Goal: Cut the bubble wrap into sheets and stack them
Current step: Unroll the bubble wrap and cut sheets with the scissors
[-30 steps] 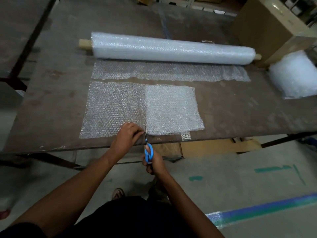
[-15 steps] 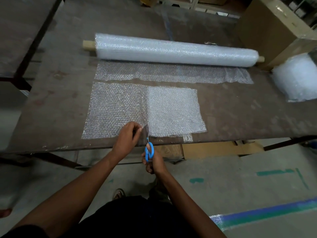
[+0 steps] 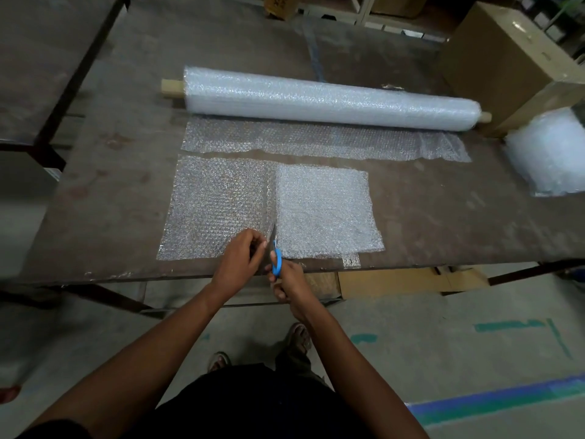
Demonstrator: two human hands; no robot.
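at the table's (image 3: 104, 217) near edge, the right hand (image 3: 289, 282) has its grip wrapped round blue-handled scissors (image 3: 276, 259), blades pointing away into a bubble wrap sheet (image 3: 218, 207). just left of the blades, the left hand (image 3: 239, 264) pinches the sheet's near edge. a whiter stack of sheets (image 3: 326, 210) overlaps its right side. farther back lies the bubble wrap roll (image 3: 329, 98), a loose strip (image 3: 316, 142) spread before it.

The blue-handled scissors (image 3: 276, 259) are now cutting a little farther into the clear bubble wrap sheet (image 3: 218, 207). The left hand (image 3: 241, 263) is now lifting and pinching the cut edge higher than before.
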